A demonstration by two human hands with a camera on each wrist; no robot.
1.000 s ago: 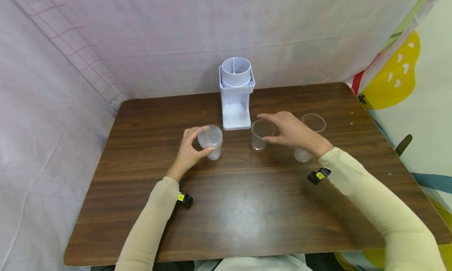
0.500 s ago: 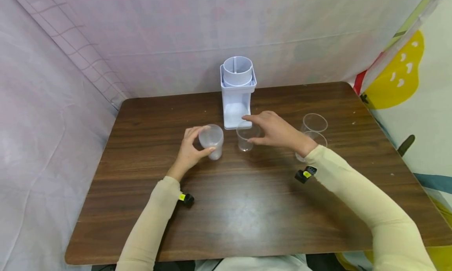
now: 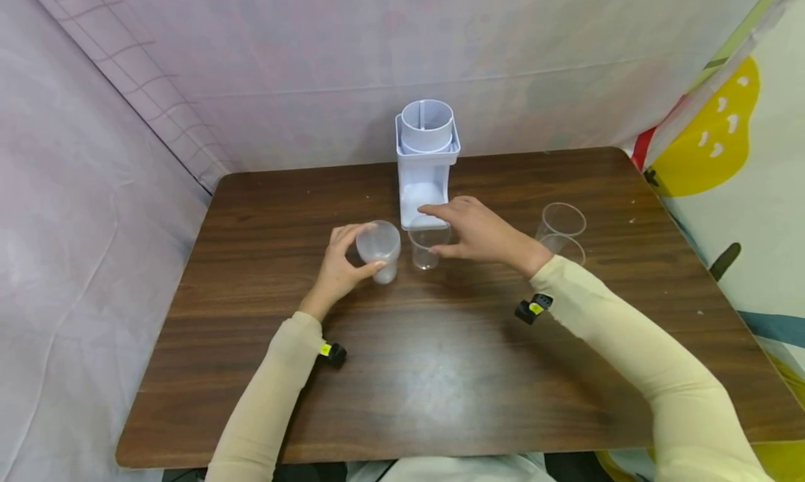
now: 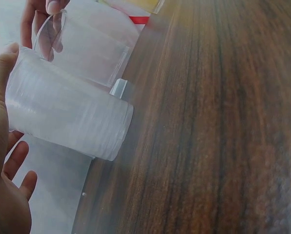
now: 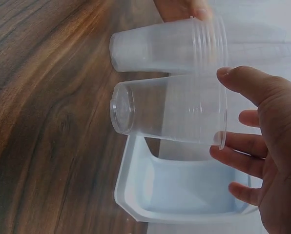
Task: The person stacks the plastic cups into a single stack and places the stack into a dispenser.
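Observation:
At the middle of the table, my left hand (image 3: 336, 269) grips a stack of nested clear plastic cups (image 3: 379, 251) around its upper part, thumb and fingers on opposite sides. The stack stands upright; several close-set rims show in the right wrist view. Just right of it, my right hand (image 3: 481, 234) holds a single clear plastic cup (image 3: 425, 257) near the rim between thumb and fingers. In the right wrist view, this cup (image 5: 170, 109) and the stack (image 5: 153, 48) are side by side, bases level.
Behind the cups stands a white plastic holder (image 3: 424, 181) with a round tube on top. Two more clear plastic cups (image 3: 562, 220) are at the right, partly hidden by my right forearm. A pale curtain (image 3: 302, 63) hangs behind the brown wooden table (image 3: 428, 370).
My right hand has moved left with the single cup, from right of the white holder to close beside the stack. My left hand and the stack have stayed in place.

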